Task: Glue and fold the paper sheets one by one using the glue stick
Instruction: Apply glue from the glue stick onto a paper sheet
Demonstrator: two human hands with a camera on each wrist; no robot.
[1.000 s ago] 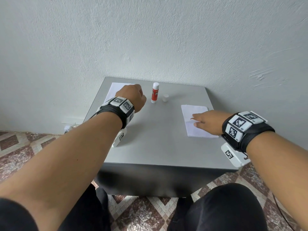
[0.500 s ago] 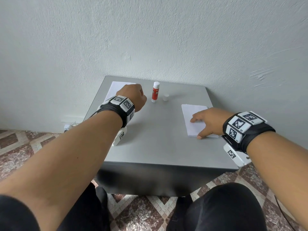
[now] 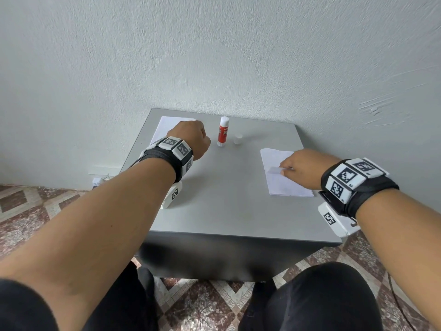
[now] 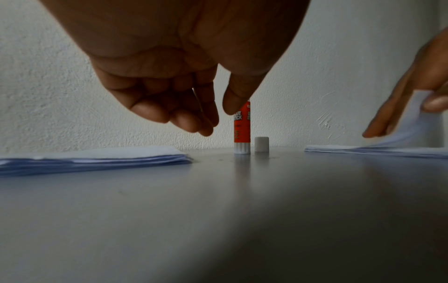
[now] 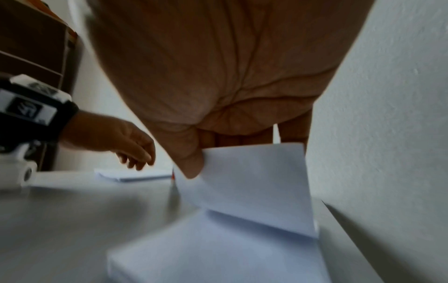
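Observation:
A red glue stick (image 3: 223,131) stands upright and uncapped at the back of the grey table (image 3: 229,199); its white cap (image 3: 238,139) stands just right of it. My left hand (image 3: 191,139) hovers left of the glue stick (image 4: 241,127), fingers loosely curled and holding nothing, above a stack of white paper (image 3: 164,129). On the right lies a second paper stack (image 3: 281,185). My right hand (image 3: 300,168) pinches the top sheet (image 5: 252,183) between thumb and fingers and lifts its left edge off the stack (image 5: 218,252).
The table stands against a pale textured wall (image 3: 214,56). Its front edge (image 3: 238,237) is just above my knees. Patterned floor tiles (image 3: 35,206) surround it. Bare tabletop lies between the two stacks.
My right hand went from lying flat on the right stack to pinching and raising the top sheet's edge. The left hand has barely moved.

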